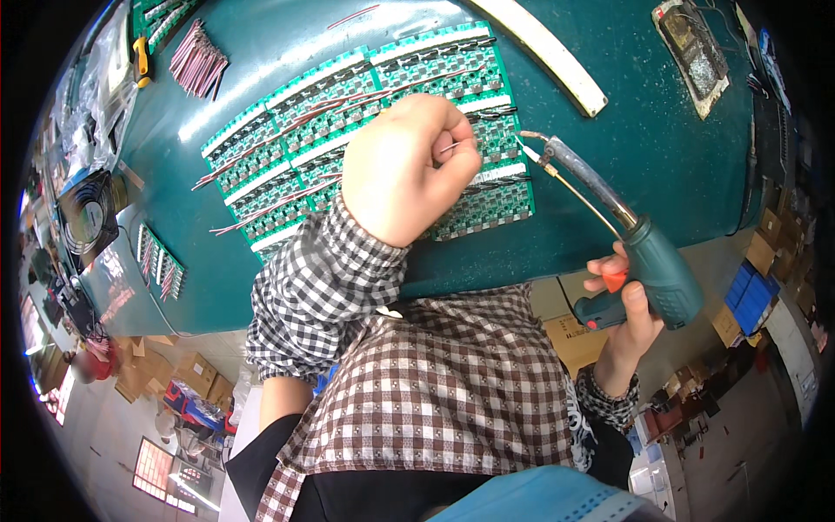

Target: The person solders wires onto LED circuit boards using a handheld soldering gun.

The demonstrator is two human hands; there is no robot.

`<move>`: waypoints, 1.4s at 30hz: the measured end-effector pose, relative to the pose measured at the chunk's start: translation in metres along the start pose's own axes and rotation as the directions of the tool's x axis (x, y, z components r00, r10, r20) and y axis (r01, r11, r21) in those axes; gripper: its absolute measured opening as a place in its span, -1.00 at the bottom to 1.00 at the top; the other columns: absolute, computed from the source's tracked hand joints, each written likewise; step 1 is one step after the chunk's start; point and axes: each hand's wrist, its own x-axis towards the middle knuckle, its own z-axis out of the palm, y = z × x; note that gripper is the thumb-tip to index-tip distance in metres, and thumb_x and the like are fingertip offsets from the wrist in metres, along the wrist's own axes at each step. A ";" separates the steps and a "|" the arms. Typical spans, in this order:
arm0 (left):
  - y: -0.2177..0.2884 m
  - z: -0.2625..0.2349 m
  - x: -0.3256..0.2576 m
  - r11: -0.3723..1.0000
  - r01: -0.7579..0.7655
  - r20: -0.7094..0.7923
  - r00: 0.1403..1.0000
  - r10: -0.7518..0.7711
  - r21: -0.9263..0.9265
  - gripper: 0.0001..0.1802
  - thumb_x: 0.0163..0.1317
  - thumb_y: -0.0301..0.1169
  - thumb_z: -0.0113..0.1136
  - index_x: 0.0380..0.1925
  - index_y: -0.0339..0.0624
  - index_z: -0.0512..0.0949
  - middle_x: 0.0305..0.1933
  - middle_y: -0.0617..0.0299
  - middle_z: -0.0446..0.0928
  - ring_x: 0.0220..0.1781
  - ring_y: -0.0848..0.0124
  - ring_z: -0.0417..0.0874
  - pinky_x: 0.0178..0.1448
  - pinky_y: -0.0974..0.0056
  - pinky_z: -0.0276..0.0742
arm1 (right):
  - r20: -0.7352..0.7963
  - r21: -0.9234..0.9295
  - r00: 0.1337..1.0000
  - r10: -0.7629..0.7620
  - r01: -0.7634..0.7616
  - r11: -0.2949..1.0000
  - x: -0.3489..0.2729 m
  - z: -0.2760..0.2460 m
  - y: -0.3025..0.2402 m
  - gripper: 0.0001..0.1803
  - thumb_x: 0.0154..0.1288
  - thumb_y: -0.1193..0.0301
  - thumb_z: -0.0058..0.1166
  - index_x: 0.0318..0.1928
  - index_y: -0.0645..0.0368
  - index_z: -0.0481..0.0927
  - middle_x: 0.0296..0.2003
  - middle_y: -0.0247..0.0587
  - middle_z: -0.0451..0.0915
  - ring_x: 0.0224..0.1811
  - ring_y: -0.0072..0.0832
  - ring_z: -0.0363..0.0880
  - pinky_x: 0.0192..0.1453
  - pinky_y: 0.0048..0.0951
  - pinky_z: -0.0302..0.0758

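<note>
A green panel of circuit boards [365, 87] with red and black wires lies on the teal bench [661, 165]. My left hand [404, 170] rests over the panel's lower right part, fingers pinched on a thin wire [454, 146]. My right hand [622, 317] grips a green soldering gun [652, 270] with an orange trigger. Its metal tip [527, 150] points left and sits just right of my left fingers, above the board edge.
A bundle of red wires [198, 59] lies at the back left beside a yellow-handled tool [141, 59]. A white curved strip [548, 52] and a soldering tip holder [691, 52] sit at the back right. A small fan [83, 213] stands at the left.
</note>
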 end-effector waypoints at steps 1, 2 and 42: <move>0.000 -0.002 0.000 1.000 -0.001 0.001 1.000 0.001 -0.002 -0.92 -0.11 -0.52 0.18 -0.59 -0.15 0.46 -0.62 0.26 0.39 -0.59 0.38 0.47 -0.49 0.31 0.41 | 0.000 -0.002 1.000 -0.001 0.001 1.000 0.000 0.000 0.000 -0.43 0.21 0.18 0.07 0.00 0.50 0.40 -0.34 -0.11 0.55 -0.28 -0.30 0.60 -0.36 -0.45 0.62; 0.000 -0.005 0.001 0.999 0.029 0.042 0.999 -0.028 -0.026 -0.93 -0.05 -0.54 0.18 -0.54 -0.20 0.48 -0.59 0.31 0.40 -0.58 0.52 0.41 -0.48 0.41 0.36 | -0.003 -0.003 1.000 0.000 0.000 1.000 0.000 0.000 0.000 -0.43 0.21 0.18 0.07 0.00 0.50 0.40 -0.34 -0.11 0.55 -0.28 -0.30 0.60 -0.36 -0.45 0.62; 0.000 0.005 0.007 0.978 -0.121 0.012 0.993 0.120 0.171 -0.88 -0.13 -0.49 0.20 -0.60 -0.15 0.43 -0.61 0.21 0.42 -0.54 0.24 0.52 -0.46 0.21 0.43 | 0.008 -0.118 0.998 0.056 -0.055 0.992 0.000 0.016 -0.011 -0.54 0.14 0.31 0.12 -0.07 0.46 0.47 -0.37 -0.11 0.55 -0.36 -0.34 0.58 -0.25 -0.35 0.59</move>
